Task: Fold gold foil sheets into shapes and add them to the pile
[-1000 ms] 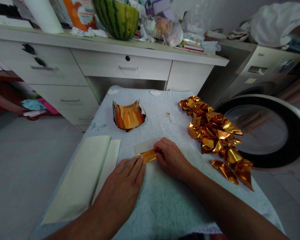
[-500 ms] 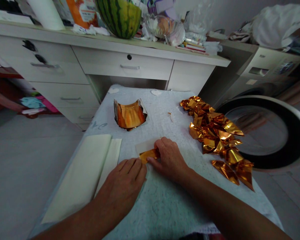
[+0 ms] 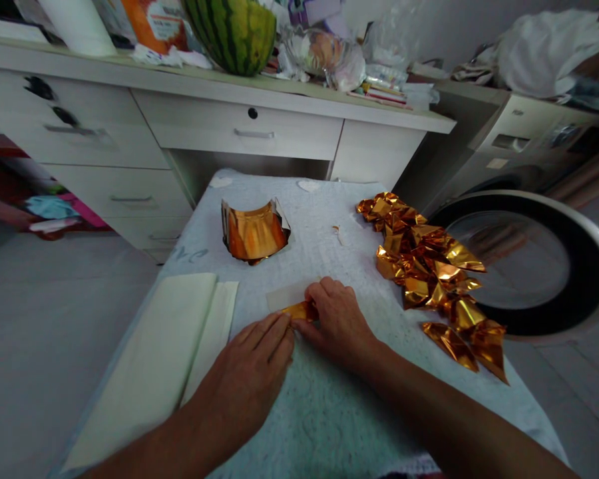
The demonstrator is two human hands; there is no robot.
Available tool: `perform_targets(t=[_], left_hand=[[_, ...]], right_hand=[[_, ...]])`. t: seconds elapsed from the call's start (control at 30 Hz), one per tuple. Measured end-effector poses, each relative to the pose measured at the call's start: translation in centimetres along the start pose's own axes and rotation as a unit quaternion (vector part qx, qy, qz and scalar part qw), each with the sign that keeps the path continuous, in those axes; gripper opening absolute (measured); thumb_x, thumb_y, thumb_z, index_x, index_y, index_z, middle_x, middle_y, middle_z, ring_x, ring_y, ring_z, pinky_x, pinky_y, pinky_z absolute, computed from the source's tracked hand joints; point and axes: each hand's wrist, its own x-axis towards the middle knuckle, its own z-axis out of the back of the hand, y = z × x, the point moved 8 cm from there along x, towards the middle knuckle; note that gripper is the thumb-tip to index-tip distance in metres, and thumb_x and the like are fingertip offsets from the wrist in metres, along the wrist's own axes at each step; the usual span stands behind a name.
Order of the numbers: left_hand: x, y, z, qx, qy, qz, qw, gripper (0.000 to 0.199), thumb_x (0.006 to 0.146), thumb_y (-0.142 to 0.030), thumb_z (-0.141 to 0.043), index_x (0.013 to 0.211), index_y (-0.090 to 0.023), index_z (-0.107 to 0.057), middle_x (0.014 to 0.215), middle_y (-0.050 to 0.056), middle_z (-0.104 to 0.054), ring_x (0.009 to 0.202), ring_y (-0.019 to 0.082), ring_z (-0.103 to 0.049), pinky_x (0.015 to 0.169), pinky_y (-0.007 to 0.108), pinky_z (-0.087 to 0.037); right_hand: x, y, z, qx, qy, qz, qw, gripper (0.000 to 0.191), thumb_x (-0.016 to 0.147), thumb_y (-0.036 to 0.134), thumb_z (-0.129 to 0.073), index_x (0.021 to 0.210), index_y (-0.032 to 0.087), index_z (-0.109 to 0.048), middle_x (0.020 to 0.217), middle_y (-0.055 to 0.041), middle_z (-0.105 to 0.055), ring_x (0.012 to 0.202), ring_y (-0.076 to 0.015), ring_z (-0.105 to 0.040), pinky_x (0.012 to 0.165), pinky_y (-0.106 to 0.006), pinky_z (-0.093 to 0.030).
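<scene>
A strip of gold foil paper (image 3: 298,310) on a pale backing sheet (image 3: 282,297) lies between my hands on the cloth-covered table (image 3: 319,412). My right hand (image 3: 337,322) pinches its right end with thumb and curled fingers. The fingers of my left hand (image 3: 254,366), held together, press the strip's left end down; they hide part of it. Beyond my hands stands a curved stack of gold foil sheets (image 3: 257,234). Several folded gold foil pieces (image 3: 429,263) are heaped at the right side. Folded cream paper (image 3: 154,352) lies left of my left hand.
A white drawer desk (image 3: 229,130) borders the table's far side, with a cut watermelon (image 3: 234,36), plastic bags (image 3: 324,56) and other goods on top. At the right, a washing machine's round door (image 3: 592,266) hangs open beside the table. A small scrap (image 3: 337,231) lies mid-table.
My left fingers have slid slightly up and right along the foil strip, and less of the gold shows between my hands. The whole view has shifted slightly.
</scene>
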Motion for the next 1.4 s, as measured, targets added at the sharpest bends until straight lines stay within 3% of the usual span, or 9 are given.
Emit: perform_targets(t=[0.57, 0.8, 1.1, 1.27, 1.4], left_hand=[[0.2, 0.1, 0.1, -0.019, 0.006, -0.002, 1.000, 0.031, 0.093, -0.011, -0.043, 0.115, -0.008, -0.064, 0.124, 0.021, -0.065, 0.116, 0.031, -0.062, 0.094, 0.048, -0.056], [0.3, 0.2, 0.5, -0.022, -0.015, -0.002, 1.000, 0.032, 0.095, -0.013, -0.038, 0.113, -0.010, -0.064, 0.121, 0.019, -0.067, 0.112, 0.030, -0.064, 0.089, 0.047, -0.057], [0.9, 0.2, 0.0, -0.005, 0.061, 0.010, 0.998, 0.036, 0.088, -0.008, -0.040, 0.119, -0.011, -0.060, 0.123, 0.017, -0.067, 0.113, 0.028, -0.064, 0.091, 0.045, -0.056], [2.6, 0.1, -0.1, -0.012, 0.116, 0.036, 0.993, 0.050, 0.081, 0.000, -0.041, 0.127, -0.013, -0.054, 0.116, 0.012, -0.068, 0.101, 0.026, -0.066, 0.082, 0.043, -0.058], [3.7, 0.0, -0.6, 0.011, 0.123, 0.056, 0.991, 0.030, 0.088, -0.004, -0.045, 0.110, -0.015, -0.063, 0.096, 0.007, -0.067, 0.086, 0.025, -0.063, 0.069, 0.039, -0.057]], right_hand=[[0.0, -5.0, 1.1, -0.006, 0.010, -0.064, 0.998, 0.043, 0.075, 0.048, -0.078, 0.104, 0.022, -0.059, 0.104, -0.0079, -0.058, 0.098, -0.0271, -0.053, 0.080, -0.037, -0.035], [-0.1, -6.4, 1.8, 0.007, 0.018, -0.062, 0.998, 0.040, 0.075, 0.040, -0.079, 0.103, 0.020, -0.057, 0.100, -0.0055, -0.058, 0.093, -0.0230, -0.053, 0.080, -0.035, -0.036], [0.0, -7.0, 2.1, 0.040, 0.019, -0.033, 0.998, 0.033, 0.076, 0.031, -0.077, 0.100, 0.020, -0.057, 0.096, -0.0031, -0.058, 0.087, -0.0192, -0.052, 0.076, -0.031, -0.037], [0.1, -7.2, 2.4, 0.062, 0.010, -0.039, 0.997, 0.028, 0.078, 0.026, -0.073, 0.100, 0.018, -0.056, 0.095, -0.0035, -0.059, 0.085, -0.0184, -0.053, 0.076, -0.031, -0.038], [0.2, -7.1, 3.1, 0.115, -0.037, -0.059, 0.991, 0.021, 0.084, 0.025, -0.066, 0.100, 0.018, -0.055, 0.088, -0.0024, -0.059, 0.079, -0.0169, -0.053, 0.072, -0.030, -0.039]])
